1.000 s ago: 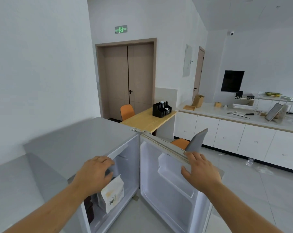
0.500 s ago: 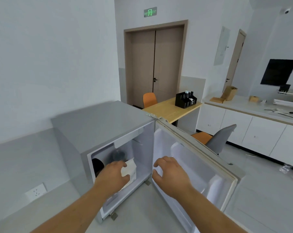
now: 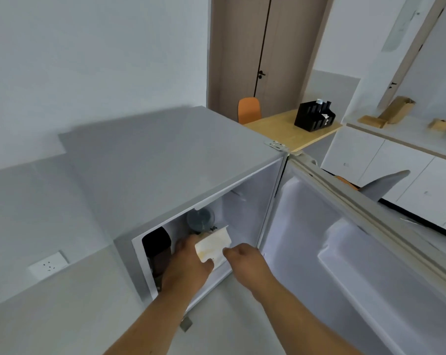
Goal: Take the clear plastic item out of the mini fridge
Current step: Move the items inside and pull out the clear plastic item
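The grey mini fridge [image 3: 150, 160] stands open, its door [image 3: 345, 252] swung out to the right. Inside, at the back, a round translucent plastic container [image 3: 200, 221] stands behind a white pouch [image 3: 213, 245] with a yellowish print. My left hand [image 3: 188, 262] is inside the opening, fingers behind the pouch and thumb in front, gripping it. My right hand [image 3: 242, 257] is at the pouch's right edge, fingers apart and holding nothing. Neither hand touches the translucent container, and its lower part is hidden by the pouch.
A dark jar [image 3: 156, 248] stands at the fridge's left side, close to my left wrist. Behind the fridge are a wooden table [image 3: 281, 129] with a black organizer [image 3: 314, 116], an orange chair [image 3: 249, 108] and white cabinets [image 3: 396, 170]. A wall socket [image 3: 49, 265] is at lower left.
My right hand left the door's top edge and came to the fridge opening. My left hand went inside and closed on the white pouch. The view dropped lower and closer.
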`<action>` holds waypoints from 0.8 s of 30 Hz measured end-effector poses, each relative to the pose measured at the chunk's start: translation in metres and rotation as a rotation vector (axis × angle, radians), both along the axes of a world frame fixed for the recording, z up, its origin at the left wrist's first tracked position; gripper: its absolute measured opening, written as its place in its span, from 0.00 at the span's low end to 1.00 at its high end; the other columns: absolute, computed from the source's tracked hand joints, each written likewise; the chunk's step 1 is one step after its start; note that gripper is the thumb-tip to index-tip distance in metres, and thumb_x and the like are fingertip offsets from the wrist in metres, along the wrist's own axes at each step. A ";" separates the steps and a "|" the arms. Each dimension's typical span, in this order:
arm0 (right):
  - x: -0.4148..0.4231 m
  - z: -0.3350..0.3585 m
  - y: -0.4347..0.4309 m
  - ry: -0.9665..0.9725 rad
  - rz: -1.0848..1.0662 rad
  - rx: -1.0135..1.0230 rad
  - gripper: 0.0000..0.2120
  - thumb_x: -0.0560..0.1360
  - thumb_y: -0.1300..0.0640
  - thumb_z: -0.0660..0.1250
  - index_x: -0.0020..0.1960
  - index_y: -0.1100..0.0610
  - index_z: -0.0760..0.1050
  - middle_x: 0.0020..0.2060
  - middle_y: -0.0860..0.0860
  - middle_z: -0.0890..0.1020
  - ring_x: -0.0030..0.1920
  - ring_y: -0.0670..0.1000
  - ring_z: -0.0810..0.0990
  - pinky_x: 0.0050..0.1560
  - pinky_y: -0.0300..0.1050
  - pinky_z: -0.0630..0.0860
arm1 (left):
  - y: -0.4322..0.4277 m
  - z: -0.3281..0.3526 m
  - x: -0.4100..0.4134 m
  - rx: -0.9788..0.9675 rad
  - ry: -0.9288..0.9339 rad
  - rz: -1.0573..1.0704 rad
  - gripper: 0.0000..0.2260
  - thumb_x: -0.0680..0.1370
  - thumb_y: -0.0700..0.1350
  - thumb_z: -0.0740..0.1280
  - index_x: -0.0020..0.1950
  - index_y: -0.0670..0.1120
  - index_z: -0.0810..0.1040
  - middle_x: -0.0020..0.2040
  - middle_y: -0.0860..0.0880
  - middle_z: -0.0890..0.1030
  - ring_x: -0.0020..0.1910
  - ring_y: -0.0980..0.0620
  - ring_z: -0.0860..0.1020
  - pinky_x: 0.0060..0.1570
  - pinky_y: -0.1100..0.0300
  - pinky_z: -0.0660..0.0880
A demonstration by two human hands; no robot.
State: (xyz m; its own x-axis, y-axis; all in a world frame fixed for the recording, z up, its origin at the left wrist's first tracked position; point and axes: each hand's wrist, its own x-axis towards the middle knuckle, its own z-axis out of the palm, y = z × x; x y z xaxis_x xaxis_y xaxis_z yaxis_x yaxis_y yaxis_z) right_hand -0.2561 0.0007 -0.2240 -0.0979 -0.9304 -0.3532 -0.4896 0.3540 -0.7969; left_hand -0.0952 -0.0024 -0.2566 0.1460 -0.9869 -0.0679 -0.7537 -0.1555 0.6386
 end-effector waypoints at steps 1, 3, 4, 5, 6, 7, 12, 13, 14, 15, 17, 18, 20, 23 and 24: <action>0.006 -0.008 -0.010 -0.005 -0.006 0.027 0.13 0.80 0.45 0.65 0.51 0.55 0.76 0.39 0.45 0.76 0.39 0.43 0.75 0.36 0.37 0.69 | -0.006 -0.007 0.000 0.006 0.011 0.010 0.32 0.74 0.53 0.78 0.73 0.52 0.67 0.70 0.47 0.73 0.61 0.42 0.80 0.54 0.48 0.81; 0.016 -0.020 -0.028 -0.002 -0.015 0.064 0.14 0.80 0.44 0.65 0.46 0.55 0.76 0.37 0.47 0.75 0.39 0.46 0.75 0.39 0.41 0.70 | -0.017 -0.019 0.002 0.023 0.027 0.032 0.33 0.74 0.52 0.78 0.74 0.52 0.67 0.72 0.47 0.72 0.62 0.43 0.80 0.55 0.50 0.79; 0.021 -0.026 -0.037 0.002 -0.012 0.079 0.15 0.79 0.43 0.65 0.43 0.54 0.74 0.37 0.48 0.75 0.39 0.48 0.76 0.42 0.44 0.71 | -0.023 -0.024 0.002 0.034 0.024 0.041 0.34 0.73 0.52 0.78 0.75 0.53 0.66 0.73 0.47 0.71 0.62 0.43 0.80 0.56 0.50 0.79; 0.027 -0.034 -0.049 -0.005 -0.006 0.099 0.16 0.79 0.42 0.65 0.41 0.53 0.74 0.37 0.49 0.76 0.40 0.50 0.76 0.44 0.46 0.72 | -0.032 -0.032 0.004 0.048 0.021 0.049 0.34 0.73 0.52 0.78 0.75 0.53 0.66 0.73 0.47 0.71 0.62 0.43 0.80 0.56 0.50 0.79; 0.033 -0.042 -0.060 -0.015 -0.008 0.115 0.17 0.79 0.41 0.65 0.42 0.54 0.75 0.39 0.51 0.78 0.42 0.51 0.78 0.46 0.47 0.74 | -0.039 -0.039 0.005 0.062 0.024 0.056 0.34 0.73 0.51 0.78 0.75 0.52 0.67 0.73 0.47 0.71 0.62 0.43 0.80 0.57 0.50 0.79; 0.036 -0.044 -0.065 -0.023 -0.018 0.121 0.18 0.78 0.40 0.65 0.42 0.55 0.76 0.40 0.52 0.80 0.43 0.52 0.79 0.47 0.47 0.75 | -0.042 -0.041 0.005 0.064 0.032 0.061 0.33 0.73 0.51 0.78 0.75 0.52 0.67 0.73 0.47 0.72 0.62 0.43 0.80 0.57 0.51 0.78; 0.048 -0.060 -0.082 -0.035 -0.079 0.142 0.21 0.74 0.35 0.65 0.38 0.52 0.78 0.35 0.48 0.80 0.39 0.48 0.80 0.38 0.43 0.71 | -0.050 -0.051 0.005 0.073 0.032 0.086 0.32 0.72 0.50 0.78 0.73 0.51 0.70 0.72 0.47 0.73 0.65 0.43 0.78 0.56 0.52 0.76; 0.049 -0.061 -0.084 -0.040 -0.086 0.150 0.21 0.73 0.34 0.65 0.39 0.52 0.79 0.35 0.47 0.81 0.40 0.47 0.80 0.38 0.42 0.71 | -0.051 -0.051 0.005 0.080 0.024 0.087 0.32 0.72 0.51 0.78 0.73 0.50 0.70 0.71 0.47 0.74 0.64 0.43 0.78 0.55 0.52 0.76; 0.050 -0.066 -0.088 -0.041 -0.089 0.164 0.21 0.73 0.34 0.65 0.39 0.52 0.79 0.36 0.47 0.81 0.40 0.47 0.80 0.38 0.42 0.71 | -0.053 -0.055 0.005 0.087 0.023 0.087 0.32 0.72 0.51 0.78 0.73 0.50 0.70 0.71 0.47 0.74 0.64 0.43 0.78 0.55 0.52 0.76; 0.051 -0.071 -0.090 -0.040 -0.085 0.170 0.20 0.74 0.35 0.65 0.39 0.51 0.79 0.36 0.47 0.82 0.41 0.46 0.80 0.38 0.41 0.71 | -0.056 -0.059 0.005 0.093 0.026 0.084 0.32 0.72 0.52 0.78 0.73 0.50 0.70 0.70 0.47 0.74 0.64 0.43 0.78 0.55 0.52 0.77; 0.051 -0.072 -0.092 -0.046 -0.069 0.175 0.18 0.74 0.37 0.65 0.42 0.51 0.80 0.39 0.47 0.83 0.43 0.47 0.81 0.40 0.42 0.72 | -0.057 -0.059 0.005 0.098 0.031 0.079 0.32 0.72 0.52 0.79 0.73 0.49 0.70 0.70 0.46 0.75 0.64 0.43 0.78 0.55 0.52 0.77; 0.051 -0.074 -0.094 -0.054 -0.067 0.179 0.18 0.75 0.39 0.65 0.44 0.53 0.81 0.41 0.49 0.84 0.45 0.48 0.82 0.43 0.43 0.75 | -0.058 -0.060 0.005 0.102 0.028 0.080 0.31 0.72 0.52 0.79 0.72 0.49 0.71 0.69 0.46 0.75 0.64 0.42 0.78 0.55 0.51 0.77; 0.048 -0.076 -0.097 -0.076 -0.070 0.199 0.16 0.76 0.44 0.65 0.46 0.57 0.81 0.44 0.53 0.85 0.44 0.51 0.82 0.45 0.46 0.77 | -0.060 -0.061 0.005 0.111 0.019 0.083 0.30 0.72 0.52 0.78 0.71 0.49 0.72 0.68 0.46 0.76 0.62 0.41 0.79 0.54 0.50 0.78; 0.041 -0.078 -0.100 -0.088 -0.080 0.234 0.12 0.76 0.50 0.64 0.41 0.57 0.77 0.39 0.53 0.81 0.33 0.50 0.75 0.36 0.43 0.71 | -0.060 -0.062 0.005 0.135 0.006 0.064 0.28 0.72 0.51 0.78 0.69 0.49 0.73 0.65 0.45 0.78 0.59 0.41 0.80 0.55 0.49 0.80; 0.039 -0.078 -0.100 -0.086 -0.088 0.233 0.11 0.77 0.51 0.64 0.40 0.56 0.76 0.39 0.52 0.81 0.33 0.50 0.74 0.37 0.43 0.71 | -0.060 -0.062 0.005 0.148 0.003 0.055 0.28 0.72 0.52 0.77 0.69 0.49 0.72 0.64 0.46 0.79 0.58 0.41 0.81 0.54 0.48 0.80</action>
